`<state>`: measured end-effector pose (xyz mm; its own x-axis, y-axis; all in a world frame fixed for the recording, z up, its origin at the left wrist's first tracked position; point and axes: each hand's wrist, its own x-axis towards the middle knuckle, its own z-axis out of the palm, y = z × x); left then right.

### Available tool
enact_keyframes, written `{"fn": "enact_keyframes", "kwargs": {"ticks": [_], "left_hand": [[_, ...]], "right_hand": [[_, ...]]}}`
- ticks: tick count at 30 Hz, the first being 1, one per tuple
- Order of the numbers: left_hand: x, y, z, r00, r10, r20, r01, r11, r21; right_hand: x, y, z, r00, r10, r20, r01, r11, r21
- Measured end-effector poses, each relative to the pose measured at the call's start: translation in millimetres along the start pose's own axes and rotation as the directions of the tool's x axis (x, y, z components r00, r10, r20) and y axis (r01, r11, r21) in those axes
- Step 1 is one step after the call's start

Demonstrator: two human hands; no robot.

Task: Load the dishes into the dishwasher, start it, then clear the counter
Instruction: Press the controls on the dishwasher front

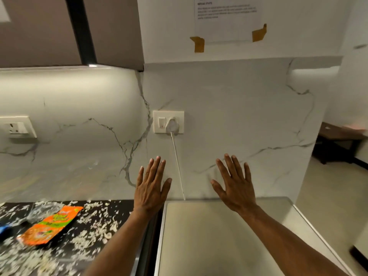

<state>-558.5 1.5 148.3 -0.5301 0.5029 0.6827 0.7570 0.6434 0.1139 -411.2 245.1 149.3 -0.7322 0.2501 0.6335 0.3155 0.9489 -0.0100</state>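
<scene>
My left hand (151, 186) and my right hand (235, 184) are both raised in front of the marble backsplash with fingers straight and spread, holding nothing. Below them lies the flat silver top of an appliance (223, 240), possibly the dishwasher. Left of it, the dark counter (123, 212) is strewn with pale food scraps (89, 234). An orange snack packet (50, 226) lies among the scraps. No dishes are in view.
A wall socket (168, 122) holds a white plug whose cable (178, 168) runs down behind the appliance. A crumpled clear wrapper (42, 211) and a blue object (3, 229) sit at the counter's left. A second socket (17, 127) is at far left. Open floor (326, 196) lies to the right.
</scene>
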Motion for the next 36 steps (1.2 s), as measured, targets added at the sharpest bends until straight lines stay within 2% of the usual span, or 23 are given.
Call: {"fn": "enact_keyframes", "kwargs": {"ticks": [10,18,23,28,36], "left_hand": [[-104,51,-16,0.99,0.022,0.141,-0.015,0.999,-0.049],[-208,95,-31,0.958,-0.013,0.285,0.021,0.999,-0.026],[-267,123,-47,0.916,-0.028,0.4,0.029,1.0,0.004],[-329,147,-70,0.842,-0.113,0.527,0.111,0.993,0.036],[-396,147,-113,0.72,-0.092,0.688,0.077,0.996,0.053]], "right_hand": [[-111,-16,-20,0.985,0.037,0.166,-0.047,0.997,0.058],[-234,-18,-40,0.933,0.066,0.354,-0.117,0.985,0.125],[-305,-16,-58,0.894,0.023,0.448,-0.084,0.99,0.117],[-361,-26,-69,0.878,-0.012,0.478,-0.062,0.988,0.139],[-420,-61,-93,0.773,-0.121,0.623,-0.026,0.975,0.222]]}}
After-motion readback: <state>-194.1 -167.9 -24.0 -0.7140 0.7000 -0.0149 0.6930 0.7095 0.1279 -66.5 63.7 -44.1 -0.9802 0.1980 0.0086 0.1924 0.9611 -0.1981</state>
